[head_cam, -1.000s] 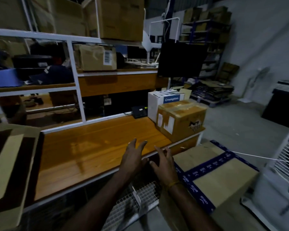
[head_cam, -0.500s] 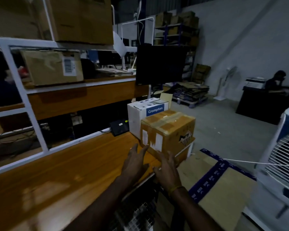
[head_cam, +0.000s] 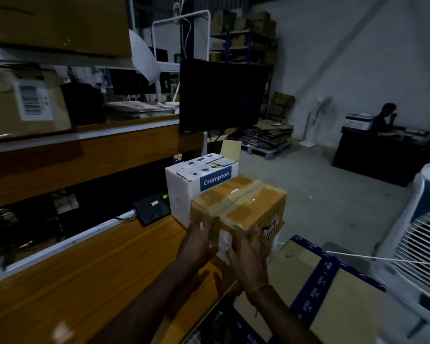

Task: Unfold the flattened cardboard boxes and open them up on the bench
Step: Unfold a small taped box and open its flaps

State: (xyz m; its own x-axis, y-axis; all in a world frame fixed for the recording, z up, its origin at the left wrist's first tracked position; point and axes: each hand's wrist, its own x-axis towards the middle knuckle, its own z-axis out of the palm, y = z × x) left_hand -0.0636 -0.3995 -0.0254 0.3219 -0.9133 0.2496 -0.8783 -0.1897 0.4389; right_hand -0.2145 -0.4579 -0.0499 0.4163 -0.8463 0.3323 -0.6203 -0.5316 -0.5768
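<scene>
A taped brown cardboard box [head_cam: 243, 202] stands at the right end of the wooden bench [head_cam: 90, 276]. My left hand [head_cam: 199, 242] lies with straight fingers against the box's near left face. My right hand [head_cam: 248, 254] presses flat against the near face beside it, fingers spread. A white Crompton box [head_cam: 196, 180] stands just behind the brown one. A flattened cardboard box with blue tape [head_cam: 333, 284] leans off the bench's right end, below my right forearm.
A dark monitor [head_cam: 221, 95] hangs above the bench end. Shelves on the left carry cardboard boxes [head_cam: 23, 103]. A white air cooler [head_cam: 417, 234] stands at the right. A pallet of flat cardboard [head_cam: 268, 135] and a seated person [head_cam: 385, 117] are across the floor.
The view has swung right and closer to the bench end. Both hands moved forward from the bench edge onto the near face of the brown box.
</scene>
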